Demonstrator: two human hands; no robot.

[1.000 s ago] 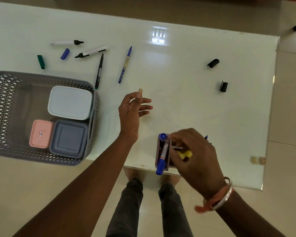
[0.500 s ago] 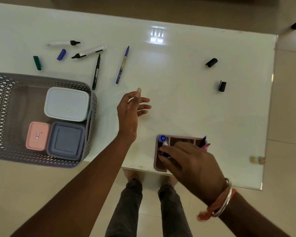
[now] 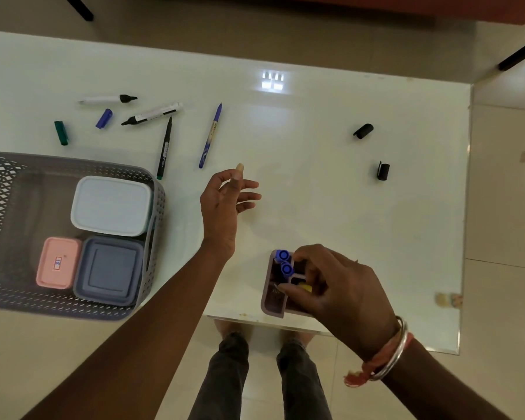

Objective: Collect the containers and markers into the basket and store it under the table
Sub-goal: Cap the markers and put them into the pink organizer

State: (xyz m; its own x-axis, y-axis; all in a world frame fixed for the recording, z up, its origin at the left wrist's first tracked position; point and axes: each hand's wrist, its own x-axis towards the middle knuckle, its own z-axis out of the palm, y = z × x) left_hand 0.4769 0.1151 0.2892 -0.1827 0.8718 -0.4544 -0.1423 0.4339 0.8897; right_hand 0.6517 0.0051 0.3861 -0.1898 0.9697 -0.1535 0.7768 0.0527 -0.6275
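Note:
A grey lattice basket (image 3: 0, 183) stands at the table's left front and holds a white container (image 3: 111, 206), a pink container (image 3: 58, 262) and a grey-blue container (image 3: 108, 269). A mauve pen holder (image 3: 272, 303) sits at the front edge with two blue markers (image 3: 285, 263) upright in it. My right hand (image 3: 343, 292) is over the holder, its fingers pinched on a yellow marker (image 3: 305, 288) that is mostly hidden. My left hand (image 3: 225, 204) hovers open above the table's middle. Loose markers lie at the far left: a white one (image 3: 103, 100), a white-black one (image 3: 153, 113), a black pen (image 3: 164, 148) and a blue pen (image 3: 210, 136).
A blue cap (image 3: 104, 118) and a green cap (image 3: 61, 133) lie near the far-left markers. Two black caps (image 3: 363, 130) (image 3: 383, 170) lie at the right. The glass table (image 3: 331, 207) ends just in front of my legs; the basket overhangs its front edge.
The blue marker that my right hand held slanted across the holder now stands inside it beside the other blue one. My left hand has barely moved.

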